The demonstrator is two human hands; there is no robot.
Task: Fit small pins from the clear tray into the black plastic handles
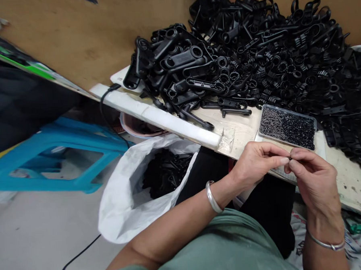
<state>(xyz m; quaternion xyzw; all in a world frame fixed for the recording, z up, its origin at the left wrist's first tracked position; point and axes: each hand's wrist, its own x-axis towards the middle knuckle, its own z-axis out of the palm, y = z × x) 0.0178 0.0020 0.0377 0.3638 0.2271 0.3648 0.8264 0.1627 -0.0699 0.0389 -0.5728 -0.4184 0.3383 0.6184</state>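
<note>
My left hand (257, 162) and my right hand (314, 174) meet at the fingertips just over the table's front edge. Both are closed in a pinch. A tiny dark piece shows between the fingertips, too small to name and mostly covered by them. Right behind my hands lies a clear plastic box (263, 135) holding small parts: greyish metal bits (272, 122) on its left side and small black pieces (298, 133) on its right.
Black plastic parts with ring ends (182, 60) and small black toothed rings (290, 68) are heaped across the table (243, 125). Below the padded edge (155, 116) stands a white sack (117, 202) of black parts. A blue stool (80, 178) is at the left.
</note>
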